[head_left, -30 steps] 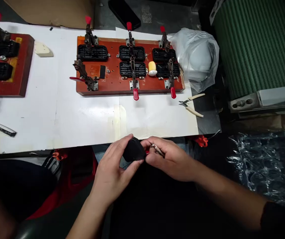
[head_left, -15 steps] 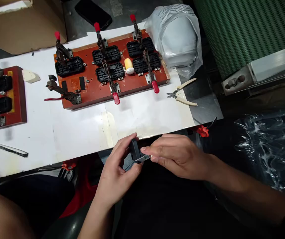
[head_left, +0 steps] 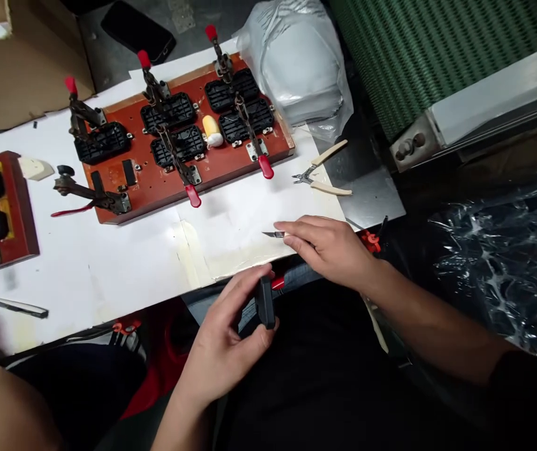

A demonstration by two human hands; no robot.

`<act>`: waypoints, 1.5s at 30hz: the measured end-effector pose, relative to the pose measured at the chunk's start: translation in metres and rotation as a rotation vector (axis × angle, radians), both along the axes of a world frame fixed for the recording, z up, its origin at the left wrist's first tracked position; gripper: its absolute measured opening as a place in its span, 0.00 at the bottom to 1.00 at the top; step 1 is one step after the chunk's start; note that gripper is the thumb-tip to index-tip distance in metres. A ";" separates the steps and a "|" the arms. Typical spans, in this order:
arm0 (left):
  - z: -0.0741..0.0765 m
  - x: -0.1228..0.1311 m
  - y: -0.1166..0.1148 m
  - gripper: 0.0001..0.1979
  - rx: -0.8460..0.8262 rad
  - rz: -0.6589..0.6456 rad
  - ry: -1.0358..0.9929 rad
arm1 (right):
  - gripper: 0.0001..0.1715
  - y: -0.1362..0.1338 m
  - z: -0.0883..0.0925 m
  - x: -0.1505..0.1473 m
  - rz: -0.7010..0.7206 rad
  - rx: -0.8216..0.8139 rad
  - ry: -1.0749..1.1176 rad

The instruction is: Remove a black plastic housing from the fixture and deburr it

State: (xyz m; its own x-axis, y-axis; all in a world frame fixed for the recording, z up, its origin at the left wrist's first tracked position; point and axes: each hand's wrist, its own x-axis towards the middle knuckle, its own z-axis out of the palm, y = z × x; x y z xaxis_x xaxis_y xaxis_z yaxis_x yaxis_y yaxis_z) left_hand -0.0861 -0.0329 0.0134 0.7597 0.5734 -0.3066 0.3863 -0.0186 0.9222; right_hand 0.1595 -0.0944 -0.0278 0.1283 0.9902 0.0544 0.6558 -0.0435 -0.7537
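My left hand (head_left: 231,332) grips a small black plastic part (head_left: 265,302) by its edges, between thumb and fingers, just off the front edge of the table. In my right hand (head_left: 332,250) is a craft knife (head_left: 274,234); its thin pointed blade sticks out to the left over the white paper, and the handle is mostly hidden by my fingers. Blade and black part are apart. Beyond my hands lies a red-brown fixture board (head_left: 193,191), where several black plastic parts (head_left: 178,145) sit under toggle clamps (head_left: 255,141).
Cream-handled nippers (head_left: 320,172) lie right of the board, near a plastic bag of pale discs (head_left: 299,59). At left are a second fixture (head_left: 24,213) and a dark slim cutter (head_left: 15,307). A cardboard box (head_left: 29,69) and phone (head_left: 138,31) stand behind. Another person's arm (head_left: 5,394) shows lower left.
My right hand has drawn the knife away from the black part, up and over the table's edge. The left hand still holds the part, now turned more edge-on. The whole view has shifted.
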 end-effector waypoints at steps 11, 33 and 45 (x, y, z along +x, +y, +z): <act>-0.020 -0.020 0.015 0.34 0.056 0.319 0.097 | 0.16 0.036 -0.016 0.005 -0.073 0.141 -0.186; -0.068 -0.088 0.052 0.42 0.439 0.699 0.096 | 0.17 0.195 0.061 -0.050 0.111 -0.060 -0.599; -0.082 -0.106 0.103 0.48 0.714 0.131 0.186 | 0.29 0.219 0.058 -0.028 0.161 -0.234 -0.647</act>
State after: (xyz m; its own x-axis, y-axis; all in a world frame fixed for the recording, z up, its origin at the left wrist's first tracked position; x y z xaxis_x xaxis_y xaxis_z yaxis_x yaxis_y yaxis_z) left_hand -0.1920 0.0705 -0.0683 0.6433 0.7635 0.0575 0.5749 -0.5312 0.6223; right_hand 0.1318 0.1245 0.0300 -0.0073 0.9891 -0.1468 0.9809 -0.0214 -0.1931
